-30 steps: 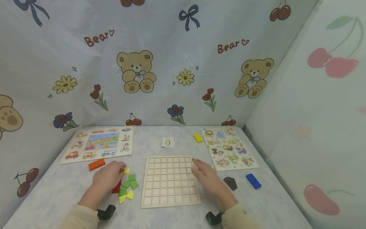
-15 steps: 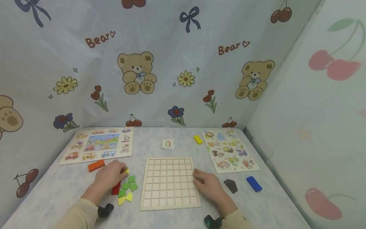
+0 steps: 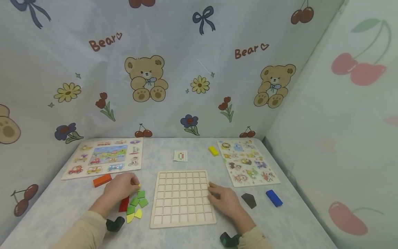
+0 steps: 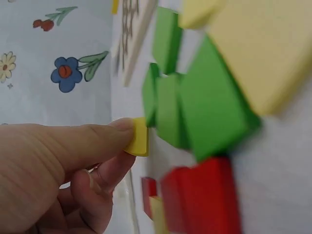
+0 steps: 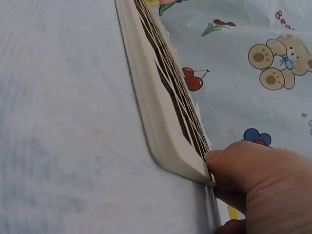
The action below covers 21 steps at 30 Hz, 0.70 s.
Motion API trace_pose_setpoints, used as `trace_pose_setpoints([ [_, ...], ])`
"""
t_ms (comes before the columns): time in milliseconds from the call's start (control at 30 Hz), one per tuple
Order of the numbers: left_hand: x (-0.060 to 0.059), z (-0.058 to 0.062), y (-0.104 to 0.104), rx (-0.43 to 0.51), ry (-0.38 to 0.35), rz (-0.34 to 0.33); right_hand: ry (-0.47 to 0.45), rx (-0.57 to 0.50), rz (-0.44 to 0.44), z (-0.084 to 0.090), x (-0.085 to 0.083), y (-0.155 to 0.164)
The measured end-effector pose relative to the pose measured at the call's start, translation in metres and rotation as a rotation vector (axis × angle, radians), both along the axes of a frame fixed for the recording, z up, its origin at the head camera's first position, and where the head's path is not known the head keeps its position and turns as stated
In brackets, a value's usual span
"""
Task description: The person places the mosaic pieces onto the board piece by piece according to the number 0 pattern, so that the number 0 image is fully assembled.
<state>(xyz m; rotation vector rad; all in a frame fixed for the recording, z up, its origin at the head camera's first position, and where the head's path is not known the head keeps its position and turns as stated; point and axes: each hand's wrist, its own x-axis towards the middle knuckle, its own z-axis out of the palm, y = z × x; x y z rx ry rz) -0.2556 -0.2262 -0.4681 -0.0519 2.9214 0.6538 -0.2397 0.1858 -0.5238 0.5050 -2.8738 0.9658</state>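
Note:
My left hand [image 3: 120,186] pinches a small yellow piece [image 4: 140,138] between thumb and fingers, left of a wooden grid board [image 3: 183,199]. Below that hand lie several green pieces [image 3: 135,201] and yellow quarter-round pieces [image 3: 138,214]. Red pieces [image 3: 123,204] sit beside them, partly behind the wrist. My right hand [image 3: 225,200] holds the right edge of the board; in the right wrist view its thumb rests on the rim, the other fingers partly hidden. The board lies flat, its squares bare.
A small printed card [image 3: 180,156] lies behind the board. Picture puzzles stand back left [image 3: 104,157] and back right [image 3: 248,162]. An orange block [image 3: 102,180], a yellow block [image 3: 213,151], a dark pentagon [image 3: 249,200] and a blue block [image 3: 274,198] lie around.
My left fingers have moved slightly right and taken hold of the yellow piece. My right hand has slid down along the board's right edge, toward me, and its fingers have curled in.

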Motion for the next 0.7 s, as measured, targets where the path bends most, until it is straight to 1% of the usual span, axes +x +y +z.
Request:
trace_pose_setpoints([
  [133, -0.006, 0.008, 0.017, 0.046, 0.037, -0.019, -0.002, -0.010, 0.004, 0.000, 0.001, 0.002],
  [200, -0.010, 0.011, 0.031, 0.083, 0.049, -0.031, 0.003, -0.008, 0.002, -0.001, 0.001, 0.003],
  [267, -0.015, 0.012, 0.046, 0.122, 0.058, -0.039, 0.012, -0.003, 0.000, -0.001, 0.001, 0.004],
  [400, -0.021, 0.008, 0.073, 0.206, 0.055, -0.024, 0.023, -0.005, 0.007, -0.003, 0.000, 0.004],
  [500, -0.025, 0.003, 0.089, 0.259, 0.053, -0.008, 0.031, -0.010, 0.019, -0.003, 0.000, 0.002],
  [567, -0.028, 0.000, 0.097, 0.286, 0.059, -0.008, 0.042, -0.009, 0.021, -0.003, 0.000, 0.002],
  [700, -0.032, -0.005, 0.108, 0.304, 0.083, -0.031, 0.049, -0.008, 0.013, -0.003, 0.001, 0.000],
])
